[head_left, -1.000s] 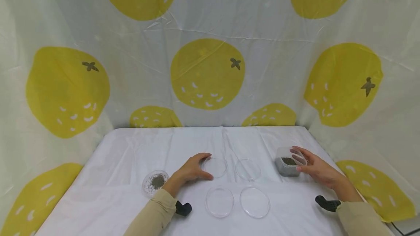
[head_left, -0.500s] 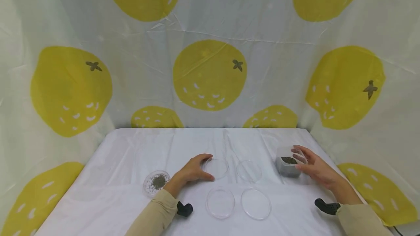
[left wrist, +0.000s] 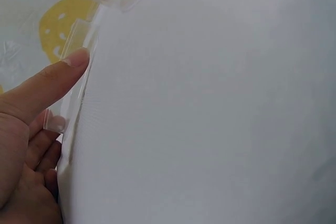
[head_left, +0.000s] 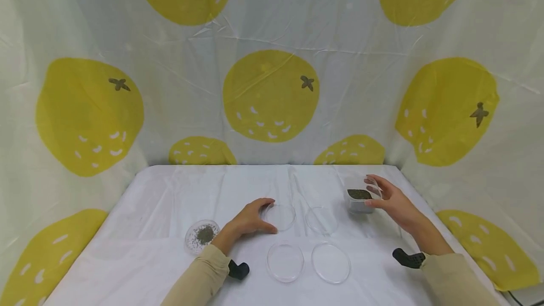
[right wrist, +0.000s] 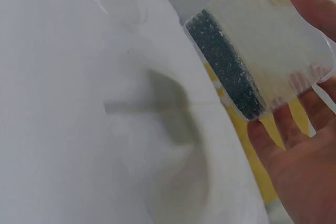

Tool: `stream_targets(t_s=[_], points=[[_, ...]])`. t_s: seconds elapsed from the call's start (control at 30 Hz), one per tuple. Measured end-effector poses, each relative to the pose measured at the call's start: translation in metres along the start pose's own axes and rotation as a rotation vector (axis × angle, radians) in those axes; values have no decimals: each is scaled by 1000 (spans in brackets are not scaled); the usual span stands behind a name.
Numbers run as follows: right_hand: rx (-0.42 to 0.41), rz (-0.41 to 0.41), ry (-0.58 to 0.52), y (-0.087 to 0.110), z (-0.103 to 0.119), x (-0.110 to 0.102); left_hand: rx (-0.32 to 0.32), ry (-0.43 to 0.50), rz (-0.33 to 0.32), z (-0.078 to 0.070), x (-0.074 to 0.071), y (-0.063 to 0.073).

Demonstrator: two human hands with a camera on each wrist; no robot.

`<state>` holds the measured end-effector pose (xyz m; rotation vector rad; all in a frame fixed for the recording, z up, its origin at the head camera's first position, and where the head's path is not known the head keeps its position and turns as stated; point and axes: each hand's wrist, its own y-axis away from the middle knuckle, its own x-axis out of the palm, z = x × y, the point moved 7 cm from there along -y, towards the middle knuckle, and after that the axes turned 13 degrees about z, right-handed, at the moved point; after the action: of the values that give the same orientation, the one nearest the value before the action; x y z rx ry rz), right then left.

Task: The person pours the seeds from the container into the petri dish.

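My left hand rests at a clear round petri dish on the table, thumb and fingers spread about its left side. In the left wrist view the thumb lies against the dish's wall. My right hand grips a clear square plastic tub by its right side, raised over the table. Dark fine granules fill the tub's lower part, and its shadow falls on the cloth in the right wrist view. At the left stands a dish with dark grains and white bits.
Right of the held dish lies another clear dish. Nearer the front are two more clear round dishes, a left one and a right one. A white cloth covers the table; a lemon-print curtain hangs behind it.
My right hand has lifted the tub off the table and moved it leftward. The left hand stays at the same dish.
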<state>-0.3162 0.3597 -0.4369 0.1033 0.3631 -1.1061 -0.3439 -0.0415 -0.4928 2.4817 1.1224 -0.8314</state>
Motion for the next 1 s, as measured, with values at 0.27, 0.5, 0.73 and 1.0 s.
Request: stream_targets(t_s=[0.27, 0.5, 0.73, 1.0], points=[[21, -25, 36, -20, 21, 16, -2, 20, -11, 0, -2, 1], [-15, 1, 10, -35, 28, 30, 4, 29, -10, 0, -1, 0], [-21, 12, 41, -51, 36, 47, -11, 38, -4, 0, 1, -1], [-47, 44, 109, -72, 49, 75, -7, 39, -13, 0, 0, 0]])
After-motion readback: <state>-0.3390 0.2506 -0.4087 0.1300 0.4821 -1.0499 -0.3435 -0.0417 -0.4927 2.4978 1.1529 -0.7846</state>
